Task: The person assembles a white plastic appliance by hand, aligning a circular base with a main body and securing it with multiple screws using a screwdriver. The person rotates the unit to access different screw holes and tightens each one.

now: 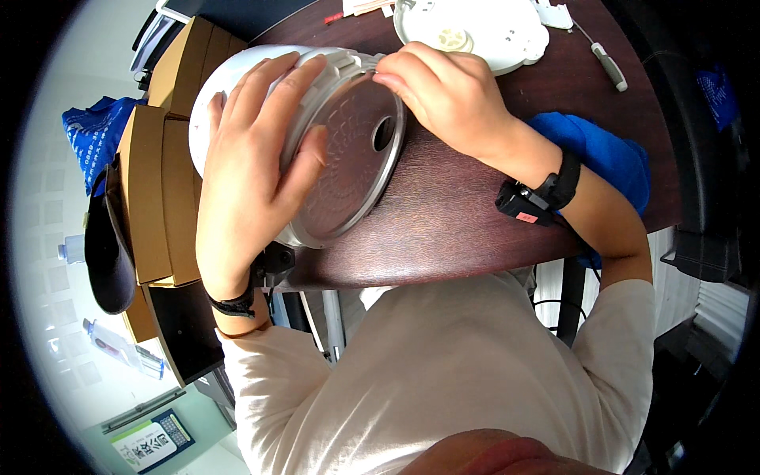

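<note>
A white rounded appliance housing [207,87] lies on its side at the table's left, its open round end facing right. A clear rim [388,184] surrounds that end; inside shows a brownish see-through disc with a dark oval hole. My left hand [257,150] grips the housing, long fingers spread over its side and thumb bent across the rim. At the rim's far edge, my right hand [451,95] is closed in a pinch, its fingertips against a clear plastic part. Whatever lies between those fingertips is too small to make out.
A white plastic base [507,32] rests at the back, and a grey-handled screwdriver [609,67] lies right of it. A blue cloth [598,154] is beneath my right forearm. Cardboard boxes [146,194] stand along the left side, with a dark cap [108,249] hanging there.
</note>
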Demonstrator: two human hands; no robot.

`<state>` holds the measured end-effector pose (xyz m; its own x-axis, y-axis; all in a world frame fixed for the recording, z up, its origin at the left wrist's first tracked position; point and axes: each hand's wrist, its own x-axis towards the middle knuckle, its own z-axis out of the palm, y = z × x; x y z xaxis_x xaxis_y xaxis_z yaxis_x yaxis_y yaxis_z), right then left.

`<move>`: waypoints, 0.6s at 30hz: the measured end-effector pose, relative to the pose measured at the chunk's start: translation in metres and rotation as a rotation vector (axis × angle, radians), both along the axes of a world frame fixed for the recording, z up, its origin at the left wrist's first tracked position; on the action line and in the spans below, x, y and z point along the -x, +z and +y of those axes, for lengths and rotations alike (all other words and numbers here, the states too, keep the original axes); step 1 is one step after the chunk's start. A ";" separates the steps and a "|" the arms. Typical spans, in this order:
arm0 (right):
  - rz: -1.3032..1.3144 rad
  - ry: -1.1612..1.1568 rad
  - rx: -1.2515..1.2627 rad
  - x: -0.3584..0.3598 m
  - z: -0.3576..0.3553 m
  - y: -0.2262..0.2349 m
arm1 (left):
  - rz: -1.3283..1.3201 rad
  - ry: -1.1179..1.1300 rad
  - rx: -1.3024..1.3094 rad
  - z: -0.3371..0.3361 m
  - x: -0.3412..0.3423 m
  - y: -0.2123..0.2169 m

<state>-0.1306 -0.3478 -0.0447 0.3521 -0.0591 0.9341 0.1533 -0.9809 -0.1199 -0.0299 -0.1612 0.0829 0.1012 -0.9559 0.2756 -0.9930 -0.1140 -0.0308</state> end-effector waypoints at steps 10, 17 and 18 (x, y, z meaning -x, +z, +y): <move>0.004 -0.044 -0.005 0.002 0.003 0.001 | -0.009 -0.014 -0.006 -0.001 -0.003 -0.001; 0.001 -0.026 0.012 -0.001 0.002 -0.001 | -0.017 -0.006 -0.003 0.000 -0.001 0.000; 0.010 -0.032 0.014 -0.001 0.002 -0.001 | -0.013 -0.008 -0.002 0.000 -0.001 0.000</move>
<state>-0.1297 -0.3460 -0.0458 0.3595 -0.0574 0.9314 0.1210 -0.9868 -0.1075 -0.0290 -0.1610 0.0828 0.0900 -0.9574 0.2744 -0.9934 -0.1060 -0.0440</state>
